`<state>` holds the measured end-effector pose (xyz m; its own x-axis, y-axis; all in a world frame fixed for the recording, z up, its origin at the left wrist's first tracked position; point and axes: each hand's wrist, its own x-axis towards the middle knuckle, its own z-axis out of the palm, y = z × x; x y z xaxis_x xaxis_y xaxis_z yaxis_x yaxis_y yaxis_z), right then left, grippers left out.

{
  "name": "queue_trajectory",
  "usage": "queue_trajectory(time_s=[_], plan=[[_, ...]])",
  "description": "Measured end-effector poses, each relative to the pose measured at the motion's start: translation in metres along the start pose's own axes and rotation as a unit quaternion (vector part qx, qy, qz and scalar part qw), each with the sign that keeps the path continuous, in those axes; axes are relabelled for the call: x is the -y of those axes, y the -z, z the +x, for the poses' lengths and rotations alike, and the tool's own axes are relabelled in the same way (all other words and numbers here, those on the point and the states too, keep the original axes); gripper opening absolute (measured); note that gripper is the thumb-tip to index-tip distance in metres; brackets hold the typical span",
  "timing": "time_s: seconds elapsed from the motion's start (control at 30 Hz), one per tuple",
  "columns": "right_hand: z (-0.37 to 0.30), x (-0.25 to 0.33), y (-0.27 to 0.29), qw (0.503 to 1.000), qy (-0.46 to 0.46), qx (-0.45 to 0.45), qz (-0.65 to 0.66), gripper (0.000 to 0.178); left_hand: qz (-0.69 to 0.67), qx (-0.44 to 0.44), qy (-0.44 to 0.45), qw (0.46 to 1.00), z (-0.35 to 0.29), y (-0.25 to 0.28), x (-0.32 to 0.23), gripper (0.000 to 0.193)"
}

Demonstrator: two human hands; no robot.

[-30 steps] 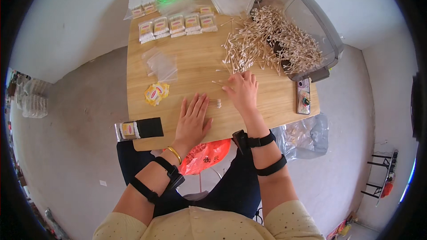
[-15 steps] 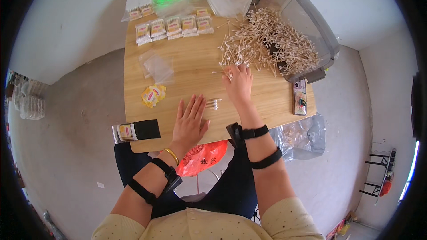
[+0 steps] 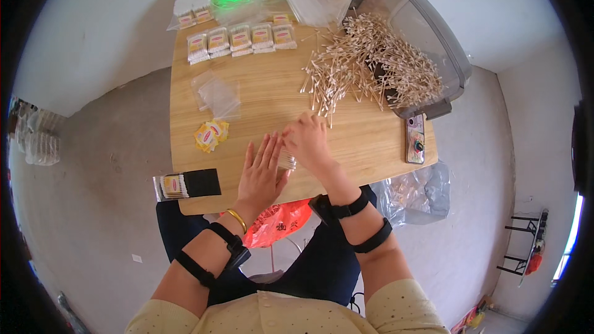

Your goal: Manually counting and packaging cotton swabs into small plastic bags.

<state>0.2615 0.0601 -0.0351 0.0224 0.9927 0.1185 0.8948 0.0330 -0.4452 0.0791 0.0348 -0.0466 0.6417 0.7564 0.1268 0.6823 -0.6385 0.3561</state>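
My left hand (image 3: 261, 170) lies flat on the wooden table with its fingers stretched out, at the left side of a small row of cotton swabs (image 3: 286, 161). Part of that row is covered by my hands. Close by the left fingertips is my right hand (image 3: 306, 141), fingers curled together over the far end of the row. Whatever sits in its fingertips is hidden. Beyond it spreads a heap of loose cotton swabs (image 3: 337, 77), spilling out of a grey see-through bin (image 3: 427, 31) tipped on its side.
Filled swab packs (image 3: 240, 38) line the back left, near clear plastic bags (image 3: 303, 3). Empty small bags (image 3: 216, 94) and yellow cards (image 3: 211, 135) lie at left. A pack on a black holder (image 3: 204, 182) sits by the front left edge, a phone (image 3: 415, 139) at right.
My right hand has come back from the swab heap, toward me and left, to the small row beside my left hand. The left hand stays almost in place.
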Motion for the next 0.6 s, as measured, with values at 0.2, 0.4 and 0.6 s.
queue_trajectory(time_s=[0.2,0.4,0.6], plan=[[0.069,-0.037,0.009,0.982,-0.056,-0.167,-0.065,0.022,0.001,-0.004,-0.008,1.0,0.004,-0.004,0.0,0.076],[0.078,-0.032,-0.01,0.975,-0.034,-0.128,-0.179,0.029,-0.019,-0.024,-0.006,1.0,0.002,-0.006,0.001,0.076],[0.007,-0.014,0.005,0.994,0.011,-0.102,-0.05,0.031,-0.024,-0.006,-0.003,1.0,-0.002,-0.002,0.0,0.075]])
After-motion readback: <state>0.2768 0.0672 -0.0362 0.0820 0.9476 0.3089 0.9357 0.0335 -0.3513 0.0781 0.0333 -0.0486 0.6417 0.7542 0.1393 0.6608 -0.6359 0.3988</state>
